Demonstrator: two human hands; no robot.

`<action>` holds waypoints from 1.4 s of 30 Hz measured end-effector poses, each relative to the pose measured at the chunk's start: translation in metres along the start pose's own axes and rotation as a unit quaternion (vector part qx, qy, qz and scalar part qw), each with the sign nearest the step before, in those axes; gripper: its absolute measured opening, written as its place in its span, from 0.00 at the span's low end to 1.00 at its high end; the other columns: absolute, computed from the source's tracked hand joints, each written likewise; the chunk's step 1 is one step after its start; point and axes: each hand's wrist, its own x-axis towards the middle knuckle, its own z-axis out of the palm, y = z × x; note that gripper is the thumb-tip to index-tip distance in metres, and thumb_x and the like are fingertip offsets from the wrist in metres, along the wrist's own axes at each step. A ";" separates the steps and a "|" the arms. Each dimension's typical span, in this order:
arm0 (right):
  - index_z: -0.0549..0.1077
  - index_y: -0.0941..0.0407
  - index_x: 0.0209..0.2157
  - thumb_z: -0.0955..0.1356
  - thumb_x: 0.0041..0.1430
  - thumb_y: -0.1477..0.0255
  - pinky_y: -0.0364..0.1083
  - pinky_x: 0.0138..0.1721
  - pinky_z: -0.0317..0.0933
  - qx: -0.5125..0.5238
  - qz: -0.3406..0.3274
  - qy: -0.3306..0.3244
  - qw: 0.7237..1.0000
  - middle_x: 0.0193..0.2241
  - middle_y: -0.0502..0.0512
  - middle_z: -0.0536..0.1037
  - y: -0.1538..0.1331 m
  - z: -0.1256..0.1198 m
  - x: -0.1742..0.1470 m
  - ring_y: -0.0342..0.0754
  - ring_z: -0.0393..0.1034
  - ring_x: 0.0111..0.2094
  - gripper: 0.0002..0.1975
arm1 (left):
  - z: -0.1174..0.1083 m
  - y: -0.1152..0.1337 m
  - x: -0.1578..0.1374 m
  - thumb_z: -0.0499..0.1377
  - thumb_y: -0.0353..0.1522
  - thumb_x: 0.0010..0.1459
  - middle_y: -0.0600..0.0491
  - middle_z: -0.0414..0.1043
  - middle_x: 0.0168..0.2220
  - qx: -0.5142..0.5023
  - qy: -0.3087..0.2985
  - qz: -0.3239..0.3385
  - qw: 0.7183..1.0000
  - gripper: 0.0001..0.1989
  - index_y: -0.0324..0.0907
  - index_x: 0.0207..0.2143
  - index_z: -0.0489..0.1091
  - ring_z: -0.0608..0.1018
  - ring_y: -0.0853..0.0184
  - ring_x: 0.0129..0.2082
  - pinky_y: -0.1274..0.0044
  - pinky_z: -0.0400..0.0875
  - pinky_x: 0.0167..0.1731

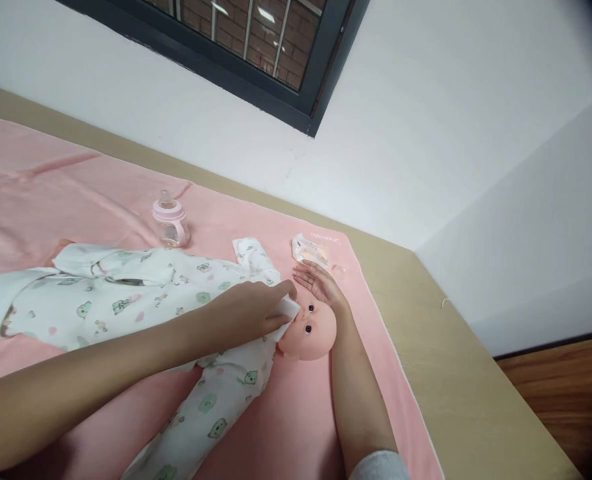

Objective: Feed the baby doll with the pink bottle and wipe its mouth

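A baby doll (319,337) lies on its back, dressed in a white printed sleepsuit (176,280), its bald head to the right. My left hand (251,310) reaches across the doll's body and pinches a folded white wipe (289,307) against the doll's mouth and chin. Beside the top of the head rests my right hand (320,285), fingers stretched out and holding nothing; its wrist is close against the head. Just beyond those fingertips lies a small clear-and-white packet (308,250) with something pale orange inside.
A pink-lidded baby bottle (170,223) with a handle stands behind the doll. A pink blanket (66,180) covers much of the wooden tabletop (426,353). The white wall and a dark-framed window (271,100) border the far side. A small clear item (338,270) lies near the packet.
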 end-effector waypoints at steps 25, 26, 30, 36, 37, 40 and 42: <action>0.72 0.55 0.46 0.73 0.53 0.67 0.53 0.60 0.62 -0.006 0.003 0.001 1.000 0.45 0.59 0.80 -0.003 0.003 -0.002 0.51 0.75 0.48 0.18 | 0.002 0.000 0.000 0.49 0.28 0.58 0.58 0.70 0.29 -0.128 0.003 -0.002 0.992 0.09 0.47 0.40 0.63 0.71 0.65 0.30 0.76 0.59 0.28; 0.73 0.55 0.46 0.73 0.53 0.67 0.53 0.60 0.62 -0.006 0.003 0.002 1.000 0.45 0.59 0.80 -0.003 0.003 -0.002 0.51 0.75 0.47 0.18 | 0.000 0.001 0.000 0.49 0.28 0.57 0.58 0.70 0.28 -0.124 0.002 -0.004 0.992 0.09 0.47 0.39 0.63 0.71 0.65 0.29 0.76 0.59 0.28; 0.73 0.55 0.46 0.72 0.54 0.67 0.53 0.60 0.62 -0.007 -0.005 -0.002 1.000 0.45 0.58 0.80 -0.001 0.003 -0.002 0.50 0.75 0.48 0.17 | -0.003 0.002 0.000 0.52 0.29 0.57 0.59 0.66 0.26 -0.129 0.004 -0.015 0.992 0.03 0.45 0.35 0.61 0.68 0.67 0.27 0.76 0.58 0.27; 0.72 0.55 0.46 0.71 0.55 0.68 0.53 0.60 0.62 -0.003 -0.011 -0.007 1.000 0.46 0.57 0.80 0.000 0.001 -0.002 0.50 0.75 0.48 0.17 | 0.003 0.000 0.002 0.52 0.29 0.58 0.60 0.68 0.28 -0.140 0.000 -0.012 0.990 0.02 0.45 0.35 0.62 0.69 0.67 0.28 0.77 0.58 0.28; 0.72 0.55 0.46 0.71 0.55 0.68 0.53 0.60 0.62 -0.003 -0.009 -0.008 1.000 0.46 0.57 0.80 0.000 0.001 -0.002 0.49 0.75 0.48 0.17 | 0.006 -0.002 0.002 0.52 0.29 0.58 0.60 0.69 0.28 -0.139 0.008 -0.007 0.990 0.03 0.45 0.35 0.63 0.70 0.67 0.28 0.77 0.58 0.28; 0.72 0.55 0.46 0.72 0.54 0.67 0.53 0.59 0.62 -0.007 -0.002 -0.006 1.000 0.45 0.58 0.80 -0.002 0.002 -0.002 0.49 0.75 0.47 0.17 | 0.013 -0.008 0.005 0.52 0.28 0.57 0.61 0.70 0.28 -0.133 0.035 0.012 0.990 0.04 0.46 0.35 0.63 0.70 0.67 0.28 0.77 0.57 0.28; 0.72 0.55 0.46 0.72 0.54 0.67 0.53 0.59 0.62 -0.009 0.002 -0.005 1.000 0.45 0.58 0.80 -0.002 0.003 -0.002 0.49 0.75 0.47 0.17 | 0.018 -0.012 0.006 0.53 0.29 0.57 0.61 0.71 0.29 -0.132 0.046 0.018 0.990 0.04 0.47 0.35 0.63 0.71 0.67 0.28 0.77 0.58 0.28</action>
